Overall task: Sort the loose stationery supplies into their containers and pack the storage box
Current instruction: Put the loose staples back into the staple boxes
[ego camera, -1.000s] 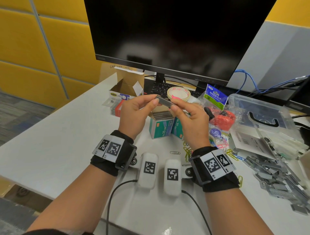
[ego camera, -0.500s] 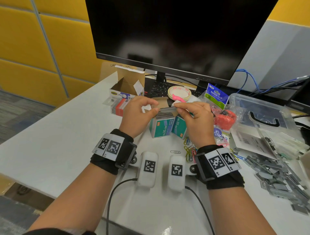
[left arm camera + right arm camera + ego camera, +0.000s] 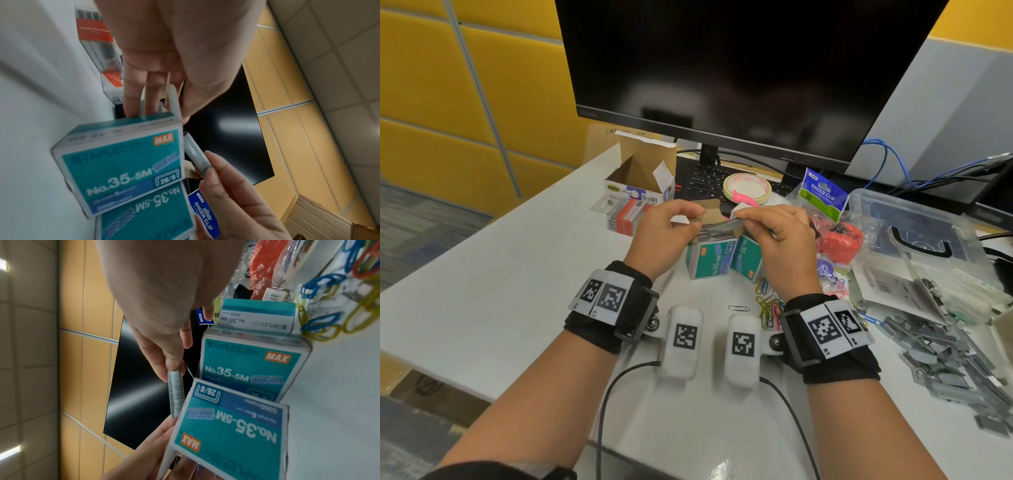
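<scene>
From the head view we see our right hand (image 3: 779, 236) pinching 1 strip of staples (image 3: 726, 224) by its near end, the strip's far end reaching to the fingertips of our left hand (image 3: 666, 236), whose fingers curl at the open top of the teal staple box (image 3: 709, 258) just below both hands, holding its flap back as far as we can tell. A 2nd teal box (image 3: 746, 257) stands touching the 1st, under our right palm. We judge the task early: a wide heap of loose staple strips (image 3: 941, 346) lies well to the right of our right wrist, coloured paper clips (image 3: 768, 303) are scattered just beside that wrist, and the clear storage box (image 3: 917, 233) beyond the right hand holds little that we can make out. From the left wrist view, our left fingers (image 3: 131, 91) reach down behind the top edge of the staple box (image 3: 123, 164), and the strip (image 3: 195, 153) hovers just past the box's open side, pinched by the other hand. From the right wrist view, thumb and forefinger grip the strip (image 3: 175, 394) at 1 end, just beside the box (image 3: 230, 431); it is not yet inside.
</scene>
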A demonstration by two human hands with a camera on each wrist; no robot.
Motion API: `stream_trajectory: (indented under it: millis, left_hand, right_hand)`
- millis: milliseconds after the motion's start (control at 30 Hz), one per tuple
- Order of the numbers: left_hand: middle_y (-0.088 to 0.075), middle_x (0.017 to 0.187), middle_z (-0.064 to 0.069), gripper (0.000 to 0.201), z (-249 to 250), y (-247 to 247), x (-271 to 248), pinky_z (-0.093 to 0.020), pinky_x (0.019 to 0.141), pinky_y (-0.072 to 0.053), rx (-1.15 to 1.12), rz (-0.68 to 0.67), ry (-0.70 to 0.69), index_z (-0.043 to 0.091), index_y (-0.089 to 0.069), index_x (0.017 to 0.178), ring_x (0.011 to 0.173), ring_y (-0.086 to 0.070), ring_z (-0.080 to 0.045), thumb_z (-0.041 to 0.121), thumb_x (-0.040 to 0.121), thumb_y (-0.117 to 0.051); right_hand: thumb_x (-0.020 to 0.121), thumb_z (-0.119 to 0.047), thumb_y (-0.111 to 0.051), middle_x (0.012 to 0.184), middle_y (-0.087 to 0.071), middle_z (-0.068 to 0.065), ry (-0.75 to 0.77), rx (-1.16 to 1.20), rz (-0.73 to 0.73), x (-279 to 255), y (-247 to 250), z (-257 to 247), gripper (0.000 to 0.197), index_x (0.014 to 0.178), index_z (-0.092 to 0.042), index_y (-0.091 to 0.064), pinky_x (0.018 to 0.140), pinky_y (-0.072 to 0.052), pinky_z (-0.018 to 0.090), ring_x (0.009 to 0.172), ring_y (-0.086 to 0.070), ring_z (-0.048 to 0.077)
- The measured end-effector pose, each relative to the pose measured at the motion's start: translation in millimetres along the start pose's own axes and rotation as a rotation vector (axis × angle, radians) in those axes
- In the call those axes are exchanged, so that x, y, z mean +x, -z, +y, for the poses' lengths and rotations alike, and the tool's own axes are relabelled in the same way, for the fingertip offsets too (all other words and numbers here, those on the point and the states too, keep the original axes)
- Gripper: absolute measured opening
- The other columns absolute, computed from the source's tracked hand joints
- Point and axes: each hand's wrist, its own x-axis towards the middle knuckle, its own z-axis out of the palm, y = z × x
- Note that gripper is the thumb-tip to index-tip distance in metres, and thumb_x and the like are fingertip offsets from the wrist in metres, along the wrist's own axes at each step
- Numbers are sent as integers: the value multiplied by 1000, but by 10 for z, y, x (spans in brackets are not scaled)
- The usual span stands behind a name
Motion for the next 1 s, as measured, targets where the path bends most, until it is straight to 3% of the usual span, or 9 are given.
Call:
stream_trajectory:
  millis: [200,400,600,733,833,1000]
  left_hand:
    - [-55,106,7,17,15,4,-10,-41,91,-53,-9,-1,25,18,-62,97,107,-57,-19,4,89,-58]
    - [-53,104,8,21,29,-4,-22,-35,88,-54,-24,-31,26,17,-60,101,100,-55,-15,1,88,-57]
    - [-55,99,10,25,23,-4,-27,-40,92,-52,-62,-75,23,16,-60,101,108,-59,-21,-4,86,-58]
    - [-56,96,10,24,7,-3,-11,-37,87,-54,-105,-51,55,15,-60,101,105,-58,-19,-3,86,-58]
    - [-57,100,5,23,-3,-12,-4,-39,87,-54,-117,-35,67,15,-60,102,105,-57,-20,-2,87,-57]
    - [-56,100,5,22,-13,-13,12,-35,84,-55,-132,-27,57,14,-60,102,103,-58,-20,-2,87,-55]
  right_hand:
    - [92,-13,-56,95,-57,-18,-11,25,-19,-2,-3,9,21,104,-21,-72,77,-26,18,100,-40,13]
    - [91,-13,-58,94,-56,-18,-35,7,-8,6,-5,16,21,103,-21,-72,85,-27,25,101,-40,14]
    - [89,-12,-59,93,-56,-18,-28,7,-3,0,-19,22,20,103,-20,-73,84,-28,24,100,-40,14]
    - [91,-13,-57,94,-58,-18,-11,41,28,2,-19,37,20,102,-22,-72,76,-28,17,99,-45,16]
    - [93,-13,-54,96,-59,-17,-9,52,9,6,-15,43,21,101,-22,-71,79,-25,5,101,-47,19]
    - [93,-12,-54,96,-59,-15,9,47,2,6,-20,44,21,101,-22,-71,80,-25,2,102,-49,20]
